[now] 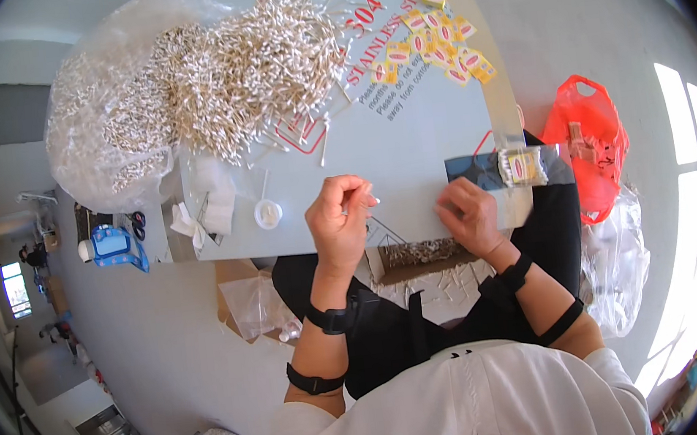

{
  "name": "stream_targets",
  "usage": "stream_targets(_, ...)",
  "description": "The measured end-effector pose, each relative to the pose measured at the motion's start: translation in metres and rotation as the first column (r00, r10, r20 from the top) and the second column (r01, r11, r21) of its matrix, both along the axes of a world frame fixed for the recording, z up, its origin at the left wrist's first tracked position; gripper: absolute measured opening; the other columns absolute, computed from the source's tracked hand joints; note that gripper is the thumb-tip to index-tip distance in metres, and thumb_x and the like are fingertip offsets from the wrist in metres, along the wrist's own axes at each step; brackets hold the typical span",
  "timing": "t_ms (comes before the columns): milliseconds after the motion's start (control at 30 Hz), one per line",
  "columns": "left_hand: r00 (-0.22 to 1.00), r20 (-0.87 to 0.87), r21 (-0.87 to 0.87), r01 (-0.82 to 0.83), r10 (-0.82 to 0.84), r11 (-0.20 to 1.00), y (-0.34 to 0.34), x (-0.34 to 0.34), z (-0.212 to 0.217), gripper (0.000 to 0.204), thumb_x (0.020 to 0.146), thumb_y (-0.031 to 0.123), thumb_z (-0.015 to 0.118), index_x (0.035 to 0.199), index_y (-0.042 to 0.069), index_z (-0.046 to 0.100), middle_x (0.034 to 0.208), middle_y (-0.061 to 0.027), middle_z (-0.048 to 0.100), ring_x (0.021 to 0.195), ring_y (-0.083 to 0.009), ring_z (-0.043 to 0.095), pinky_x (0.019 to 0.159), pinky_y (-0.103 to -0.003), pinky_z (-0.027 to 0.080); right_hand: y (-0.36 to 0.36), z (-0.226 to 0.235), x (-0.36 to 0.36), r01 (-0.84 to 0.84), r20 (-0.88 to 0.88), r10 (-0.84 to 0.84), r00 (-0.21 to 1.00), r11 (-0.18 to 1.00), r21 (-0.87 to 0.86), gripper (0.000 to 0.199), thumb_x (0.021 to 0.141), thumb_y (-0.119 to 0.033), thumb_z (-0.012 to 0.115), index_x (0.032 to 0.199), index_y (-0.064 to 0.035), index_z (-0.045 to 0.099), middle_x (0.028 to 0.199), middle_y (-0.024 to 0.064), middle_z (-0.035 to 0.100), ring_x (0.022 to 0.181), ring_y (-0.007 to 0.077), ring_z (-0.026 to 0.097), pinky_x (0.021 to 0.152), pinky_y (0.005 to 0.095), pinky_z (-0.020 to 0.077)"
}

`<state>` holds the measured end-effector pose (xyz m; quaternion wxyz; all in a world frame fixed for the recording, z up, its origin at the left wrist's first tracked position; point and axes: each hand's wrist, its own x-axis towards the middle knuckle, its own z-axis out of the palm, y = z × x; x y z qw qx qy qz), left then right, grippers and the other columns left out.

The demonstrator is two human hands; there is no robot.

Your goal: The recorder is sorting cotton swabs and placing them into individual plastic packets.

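My left hand point(341, 222) is over the near part of the table, thumb and fingers pinched together. A small white cotton tip shows beside the fingertips, apparently a cotton swab point(377, 201); most of it is hidden. My right hand point(471, 215) is at the table's near edge with fingers loosely bent and nothing visible in them. Just beyond it lies a strip of dark film point(469, 169). A small clear packet of cotton swabs with a yellow label point(523, 167) rests beside that film. Left of my left hand stands a small round white tub point(268, 214) with a thin stick by it.
A big heap of cotton swabs point(257, 74) spills from a clear bag point(71, 119) at the far left. Yellow-and-white cards point(436, 43) lie scattered at the far right. A red plastic bag point(588, 150) hangs right of the table. Below the edge sits a box of swabs point(420, 254).
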<state>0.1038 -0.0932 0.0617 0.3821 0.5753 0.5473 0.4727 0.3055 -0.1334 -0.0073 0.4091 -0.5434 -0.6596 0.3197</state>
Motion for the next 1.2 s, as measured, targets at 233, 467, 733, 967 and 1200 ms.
stream_targets(233, 0.985, -0.171, 0.264, 0.029, 0.018, 0.964, -0.049, 0.041, -0.003, 0.016, 0.077, -0.007, 0.066, 0.086, 0.000, 0.055, 0.080, -0.0071, 0.062, 0.066, -0.0150, 0.061, 0.059, -0.026, 0.050, -0.004, 0.026, -0.045, -0.243, -0.640, 0.110, 0.761, 0.962, -0.123, 0.021, 0.081, 0.004, 0.060, 0.101, 0.0022, 0.062, 0.084, 0.0092, 0.062, 0.065, 0.0100, 0.055, 0.056, 0.0247, 0.0463)
stream_targets(467, 0.993, -0.038, 0.036, 0.112, -0.111, 0.993, -0.063, 0.048, 0.014, 0.018, 0.077, -0.007, 0.067, 0.093, -0.001, 0.060, 0.087, -0.0055, 0.063, 0.072, -0.0099, 0.060, 0.065, -0.022, 0.051, -0.008, 0.027, -0.033, -0.191, -0.549, 0.142, 0.824, 0.981, -0.031, 0.014, 0.076, 0.009, 0.057, 0.088, 0.0024, 0.062, 0.076, 0.0132, 0.063, 0.065, 0.0208, 0.059, 0.062, 0.0297, 0.0479)
stream_targets(733, 0.942, 0.277, -0.047, 0.207, -0.187, 0.977, -0.066, 0.054, 0.015, 0.016, 0.081, -0.008, 0.061, 0.097, -0.004, 0.059, 0.097, -0.0075, 0.059, 0.080, -0.0126, 0.060, 0.070, -0.023, 0.052, -0.012, 0.022, -0.027, -0.178, -0.565, 0.132, 0.815, 0.984, -0.028, 0.014, 0.075, 0.009, 0.057, 0.087, 0.0024, 0.062, 0.073, 0.0118, 0.061, 0.062, 0.0207, 0.057, 0.057, 0.0289, 0.0463)
stream_targets(967, 0.926, 0.343, -0.094, 0.203, -0.159, 0.975, -0.061, 0.053, 0.013, 0.007, 0.088, -0.001, 0.057, 0.091, -0.005, 0.062, 0.094, -0.0083, 0.060, 0.074, -0.0130, 0.061, 0.067, -0.025, 0.052, -0.014, 0.031, -0.024, -0.146, -0.490, 0.125, 0.863, 0.989, -0.004, 0.012, 0.074, 0.010, 0.057, 0.083, 0.0018, 0.060, 0.068, 0.0109, 0.058, 0.057, 0.0208, 0.053, 0.053, 0.0299, 0.0444)
stream_targets(1200, 0.901, 0.417, -0.130, 0.190, -0.121, 0.973, -0.061, 0.052, 0.010, 0.012, 0.090, 0.003, 0.055, 0.089, -0.005, 0.063, 0.092, -0.0090, 0.062, 0.072, -0.0134, 0.061, 0.065, -0.026, 0.052, -0.013, 0.028, -0.027, -0.151, -0.515, 0.130, 0.847, 0.989, 0.001, 0.011, 0.073, 0.009, 0.058, 0.082, 0.0022, 0.059, 0.067, 0.0132, 0.057, 0.056, 0.0235, 0.052, 0.054, 0.0299, 0.0444)
